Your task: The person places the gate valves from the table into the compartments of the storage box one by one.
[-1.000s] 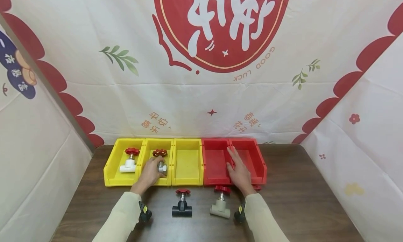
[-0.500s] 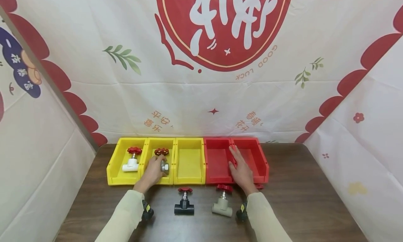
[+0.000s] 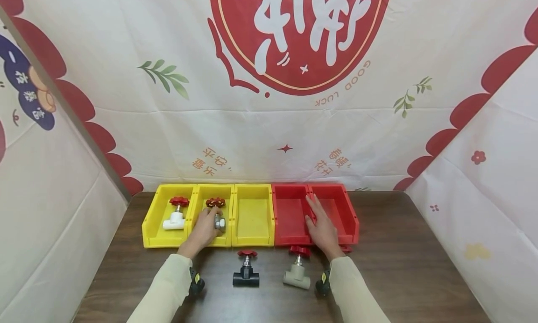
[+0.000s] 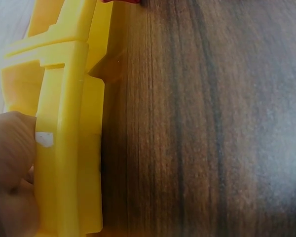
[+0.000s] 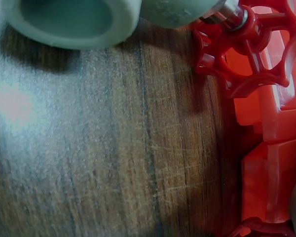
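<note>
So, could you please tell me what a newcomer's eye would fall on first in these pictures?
Probably the red print on the backdrop, at the top of the head view, then the row below it: three yellow bins on the left and two red bins on the right. Next, the left hand holds a metal valve in the second yellow bin from the left, and the right hand lies over the divide between the red ones.

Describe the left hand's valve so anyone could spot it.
On the table, find the row of bins. The left hand grips the valve in the second yellow bin from the left. Its body is silvery, unlike the white valve next door.
</note>
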Motion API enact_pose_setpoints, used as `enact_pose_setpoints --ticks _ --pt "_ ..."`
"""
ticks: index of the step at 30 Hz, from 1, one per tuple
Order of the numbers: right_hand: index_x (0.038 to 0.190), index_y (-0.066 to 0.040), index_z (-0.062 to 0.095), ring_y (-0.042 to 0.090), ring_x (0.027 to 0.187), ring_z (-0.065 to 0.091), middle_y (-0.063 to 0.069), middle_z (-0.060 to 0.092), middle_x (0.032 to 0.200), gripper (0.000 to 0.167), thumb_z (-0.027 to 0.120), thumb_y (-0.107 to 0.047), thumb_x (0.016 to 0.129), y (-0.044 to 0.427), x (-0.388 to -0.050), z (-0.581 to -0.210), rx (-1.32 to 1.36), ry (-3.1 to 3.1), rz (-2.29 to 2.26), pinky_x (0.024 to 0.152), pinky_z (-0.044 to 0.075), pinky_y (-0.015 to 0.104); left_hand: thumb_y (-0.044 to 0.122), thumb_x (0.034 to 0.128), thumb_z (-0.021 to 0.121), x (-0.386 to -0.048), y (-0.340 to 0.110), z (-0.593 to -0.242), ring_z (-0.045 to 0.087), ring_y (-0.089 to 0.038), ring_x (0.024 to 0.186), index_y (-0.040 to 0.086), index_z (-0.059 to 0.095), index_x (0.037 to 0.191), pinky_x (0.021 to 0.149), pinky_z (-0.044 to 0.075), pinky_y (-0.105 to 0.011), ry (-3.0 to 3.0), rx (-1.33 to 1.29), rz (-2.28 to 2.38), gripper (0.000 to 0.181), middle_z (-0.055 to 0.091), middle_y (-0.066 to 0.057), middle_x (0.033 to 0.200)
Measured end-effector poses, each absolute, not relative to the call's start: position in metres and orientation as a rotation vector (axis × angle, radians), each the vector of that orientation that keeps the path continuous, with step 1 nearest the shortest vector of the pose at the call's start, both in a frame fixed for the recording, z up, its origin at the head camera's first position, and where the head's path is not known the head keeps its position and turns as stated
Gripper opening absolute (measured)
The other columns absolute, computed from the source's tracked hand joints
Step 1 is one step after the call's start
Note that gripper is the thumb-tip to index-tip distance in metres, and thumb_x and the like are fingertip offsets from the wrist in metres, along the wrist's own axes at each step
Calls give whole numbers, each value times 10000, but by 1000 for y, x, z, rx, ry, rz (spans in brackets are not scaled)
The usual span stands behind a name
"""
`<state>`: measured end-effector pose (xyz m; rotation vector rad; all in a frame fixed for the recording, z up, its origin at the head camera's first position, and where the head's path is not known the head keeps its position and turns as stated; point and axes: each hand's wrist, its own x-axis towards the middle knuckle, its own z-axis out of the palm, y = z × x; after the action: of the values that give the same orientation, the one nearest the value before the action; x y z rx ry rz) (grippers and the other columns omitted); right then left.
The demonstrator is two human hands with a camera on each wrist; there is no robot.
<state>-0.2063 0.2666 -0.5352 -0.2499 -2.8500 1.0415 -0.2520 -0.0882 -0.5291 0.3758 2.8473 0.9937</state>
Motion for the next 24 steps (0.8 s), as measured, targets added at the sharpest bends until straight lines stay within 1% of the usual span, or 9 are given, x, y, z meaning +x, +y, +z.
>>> enact_pose_setpoints --ticks 9,19,24 --pt "1465 -527 153 321 1377 284 -89 112 1588 810 661 -255 897 266 -207 -534 -269 -2851 1049 910 387 644 -49 731 779 -253 -90 -530 454 -395 1121 71 549 1165 927 422 -538 2842 391 1006 506 465 -228 1207" --pt "1474 -512 158 307 1388 265 -104 99 1588 792 648 -255 907 265 -206 -535 -252 -2853 1067 907 394 639 -48 714 787 -252 -92 -528 471 -398 1090 62 557 1155 907 430 -538 2857 436 1012 510 483 -235 1181" --pt "1490 -477 178 306 1396 243 -89 100 1590 761 623 -228 924 265 -208 -535 -245 -2853 1072 901 382 656 -66 700 781 -251 -92 -526 472 -404 1089 52 556 1157 908 430 -535 2858 474 1009 523 479 -245 1190"
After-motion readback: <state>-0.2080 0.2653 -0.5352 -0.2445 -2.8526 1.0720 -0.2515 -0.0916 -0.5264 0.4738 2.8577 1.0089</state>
